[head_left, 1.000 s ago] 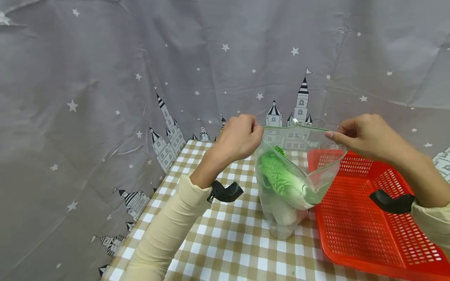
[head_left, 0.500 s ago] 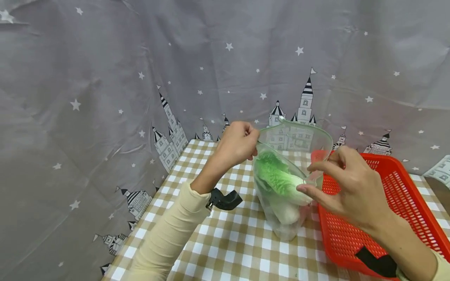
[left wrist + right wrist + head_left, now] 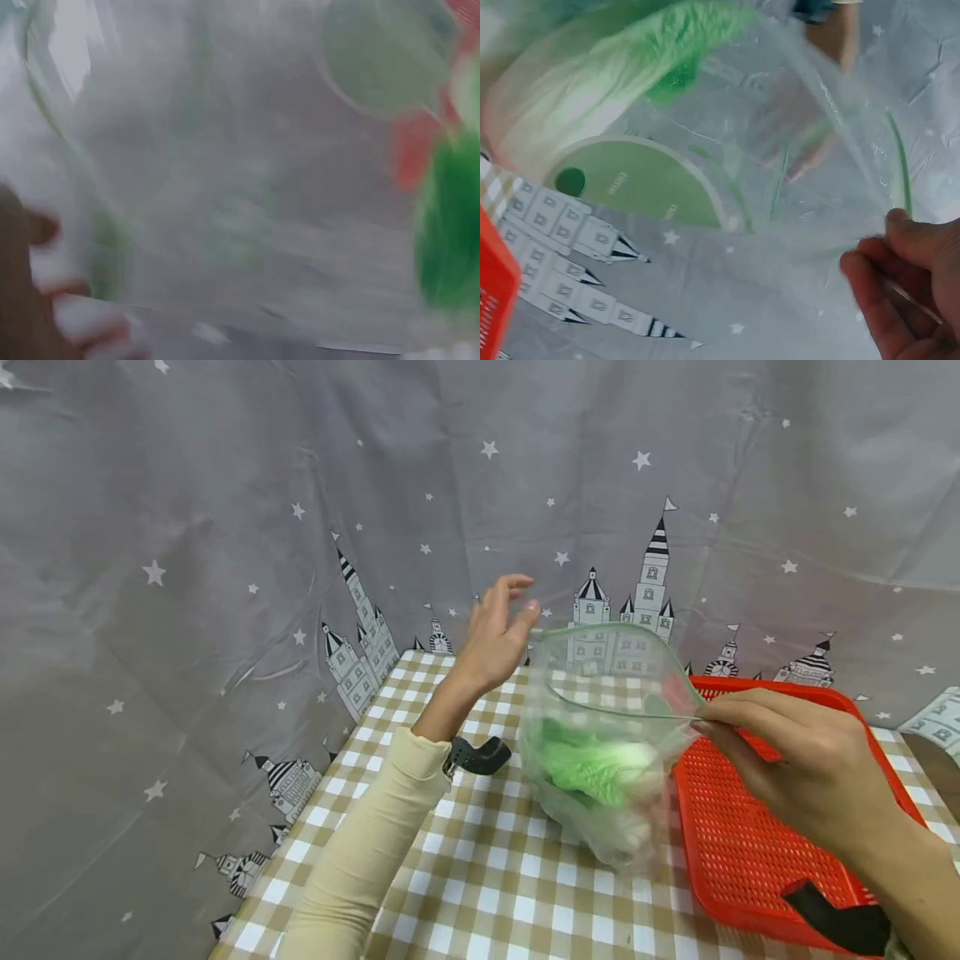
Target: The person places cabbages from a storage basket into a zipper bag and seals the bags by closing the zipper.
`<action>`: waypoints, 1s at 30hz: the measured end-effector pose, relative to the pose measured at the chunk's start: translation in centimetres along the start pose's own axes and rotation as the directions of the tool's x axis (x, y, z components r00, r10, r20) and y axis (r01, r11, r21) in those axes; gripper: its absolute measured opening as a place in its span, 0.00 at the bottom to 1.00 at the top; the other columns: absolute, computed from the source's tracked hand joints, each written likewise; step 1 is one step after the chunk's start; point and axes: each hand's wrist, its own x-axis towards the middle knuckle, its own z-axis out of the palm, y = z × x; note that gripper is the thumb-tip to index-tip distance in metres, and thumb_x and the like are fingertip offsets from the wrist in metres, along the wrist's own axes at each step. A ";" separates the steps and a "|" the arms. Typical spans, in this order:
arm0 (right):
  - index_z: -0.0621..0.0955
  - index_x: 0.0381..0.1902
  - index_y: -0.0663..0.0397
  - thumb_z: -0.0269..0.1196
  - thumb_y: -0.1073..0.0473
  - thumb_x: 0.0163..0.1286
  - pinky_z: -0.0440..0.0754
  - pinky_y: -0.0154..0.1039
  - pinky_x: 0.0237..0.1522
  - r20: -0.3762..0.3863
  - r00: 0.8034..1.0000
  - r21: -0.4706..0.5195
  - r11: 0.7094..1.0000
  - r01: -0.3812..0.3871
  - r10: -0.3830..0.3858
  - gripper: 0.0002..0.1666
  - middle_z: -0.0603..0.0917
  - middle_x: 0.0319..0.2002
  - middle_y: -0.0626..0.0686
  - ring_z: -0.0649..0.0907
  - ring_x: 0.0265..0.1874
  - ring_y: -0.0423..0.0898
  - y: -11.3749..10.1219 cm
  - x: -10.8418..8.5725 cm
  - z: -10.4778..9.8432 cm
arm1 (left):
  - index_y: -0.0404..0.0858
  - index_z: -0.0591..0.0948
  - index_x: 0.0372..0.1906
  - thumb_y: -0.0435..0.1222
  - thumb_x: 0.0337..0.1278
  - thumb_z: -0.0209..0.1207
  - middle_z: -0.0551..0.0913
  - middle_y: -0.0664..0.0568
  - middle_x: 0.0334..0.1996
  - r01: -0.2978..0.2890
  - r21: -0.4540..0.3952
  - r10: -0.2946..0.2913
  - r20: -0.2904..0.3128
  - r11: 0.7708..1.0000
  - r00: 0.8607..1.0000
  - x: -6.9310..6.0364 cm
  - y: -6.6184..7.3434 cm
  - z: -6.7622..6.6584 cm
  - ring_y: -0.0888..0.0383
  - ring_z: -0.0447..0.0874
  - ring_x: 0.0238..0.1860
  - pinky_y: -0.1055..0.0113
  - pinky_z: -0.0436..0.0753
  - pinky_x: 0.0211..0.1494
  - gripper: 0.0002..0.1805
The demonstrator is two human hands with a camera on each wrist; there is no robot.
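A clear zip-top bag (image 3: pixel 611 647) with a green seal line hangs over the table, its mouth open and its lower part blurred by motion. Inside lies a napa cabbage (image 3: pixel 592 768), green leaves to the left and pale stem to the right. My right hand (image 3: pixel 802 752) pinches the bag's right corner between thumb and fingers. Close by the left corner, my left hand (image 3: pixel 491 635) is raised with its fingers spread and holds nothing. A round green label (image 3: pixel 641 187) shows on the bag in the right wrist view. The left wrist view is mostly blurred plastic.
A red plastic basket (image 3: pixel 757 835) stands on the right, partly under my right arm. The table wears a brown-and-white checked cloth (image 3: pixel 465 877). Behind it hangs a grey curtain (image 3: pixel 420 460) printed with stars and castles.
My left hand has let go of the bag's left corner and opened. The right hand released the rim, dipped lower, and now pinches the right corner. The bag and cabbage have swung and tilted.
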 end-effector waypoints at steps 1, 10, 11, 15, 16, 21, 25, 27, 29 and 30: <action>0.87 0.31 0.61 0.57 0.43 0.74 0.72 0.20 0.46 -0.015 1.000 0.017 1.000 -0.013 0.014 0.27 0.86 0.28 0.51 0.84 0.30 0.41 0.2 -0.1 -0.1 | 0.37 0.70 0.63 0.41 0.77 0.40 0.75 0.42 0.57 -0.035 -0.079 0.040 0.055 0.996 0.998 0.2 -1.0 0.4 0.50 0.76 0.55 0.57 0.74 0.58 0.20; 0.86 0.34 0.67 0.66 0.54 0.68 0.75 0.19 0.39 -0.064 0.975 0.052 0.977 -0.208 0.211 0.17 0.87 0.29 0.59 0.82 0.33 0.27 2.4 -1.7 -0.9 | 0.20 0.75 0.47 0.30 0.72 0.49 0.82 0.37 0.37 -0.240 -0.499 0.203 -0.129 0.833 0.971 -3.7 -4.9 2.0 0.54 0.84 0.35 0.57 0.82 0.45 0.13; 0.86 0.35 0.68 0.67 0.59 0.66 0.75 0.19 0.39 -0.057 0.973 0.062 0.973 -0.220 0.224 0.13 0.87 0.29 0.60 0.82 0.34 0.27 2.6 -1.7 -1.0 | 0.21 0.77 0.43 0.28 0.70 0.52 0.83 0.39 0.35 -0.249 -0.464 0.193 -0.165 0.850 0.967 -4.0 -5.1 1.8 0.57 0.84 0.33 0.61 0.82 0.43 0.10; 0.85 0.33 0.72 0.66 0.75 0.59 0.76 0.21 0.41 -0.072 0.962 0.108 0.961 -0.255 0.263 0.04 0.87 0.30 0.57 0.82 0.35 0.28 3.2 -1.4 -1.6 | 0.22 0.80 0.32 0.23 0.60 0.61 0.84 0.38 0.24 -0.291 -0.353 0.187 -0.302 0.889 0.935 -4.1 -5.2 0.5 0.61 0.83 0.24 0.67 0.81 0.31 0.04; 0.84 0.33 0.73 0.65 0.77 0.57 0.76 0.22 0.42 -0.080 0.959 0.128 0.957 -0.260 0.271 0.04 0.87 0.29 0.55 0.83 0.34 0.29 3.4 -1.3 -1.7 | 0.22 0.81 0.31 0.23 0.59 0.62 0.84 0.37 0.23 -0.311 -0.329 0.199 -0.334 0.892 0.921 -4.0 -5.0 0.2 0.60 0.83 0.23 0.67 0.82 0.30 0.04; 0.82 0.32 0.75 0.64 0.85 0.49 0.77 0.24 0.43 -0.106 0.937 0.164 0.935 -0.315 0.334 0.12 0.86 0.30 0.49 0.84 0.33 0.32 4.3 -0.8 -2.0 | 0.24 0.82 0.31 0.28 0.62 0.61 0.84 0.39 0.22 -0.293 -0.234 0.204 -0.340 0.927 0.918 -3.6 -4.2 -1.0 0.59 0.81 0.21 0.67 0.80 0.27 0.08; 0.83 0.34 0.70 0.68 0.85 0.47 0.76 0.20 0.39 -0.080 0.923 0.059 0.926 -0.373 0.377 0.16 0.86 0.29 0.53 0.82 0.31 0.26 5.4 -1.6 -1.6 | 0.23 0.82 0.38 0.26 0.67 0.55 0.85 0.37 0.29 -0.200 -0.256 0.152 -0.196 0.946 0.969 -4.0 -4.4 -0.5 0.51 0.84 0.27 0.60 0.84 0.31 0.09; 0.84 0.35 0.69 0.69 0.84 0.46 0.74 0.18 0.37 -0.064 0.921 0.014 0.923 -0.385 0.385 0.17 0.86 0.29 0.57 0.80 0.31 0.22 5.8 -2.0 -1.4 | 0.21 0.82 0.40 0.24 0.67 0.55 0.85 0.35 0.33 -0.191 -0.271 0.144 -0.185 0.943 0.972 -4.4 -4.3 0.0 0.45 0.86 0.29 0.57 0.85 0.32 0.08; 0.84 0.38 0.68 0.70 0.82 0.47 0.73 0.17 0.38 -0.058 0.921 -0.021 0.922 -0.388 0.386 0.18 0.86 0.30 0.59 0.78 0.32 0.20 5.8 -2.1 -1.0 | 0.21 0.82 0.41 0.23 0.64 0.57 0.85 0.34 0.33 -0.211 -0.278 0.151 -0.221 0.937 0.963 -4.9 -3.7 0.3 0.40 0.86 0.29 0.56 0.85 0.31 0.07; 0.84 0.39 0.67 0.71 0.79 0.48 0.71 0.17 0.40 -0.064 0.923 -0.039 0.923 -0.382 0.379 0.18 0.86 0.31 0.59 0.78 0.32 0.22 5.6 -1.9 -0.9 | 0.21 0.82 0.41 0.23 0.62 0.59 0.85 0.33 0.33 -0.226 -0.280 0.157 -0.248 0.933 0.956 -5.0 -3.4 0.5 0.39 0.85 0.29 0.55 0.85 0.31 0.06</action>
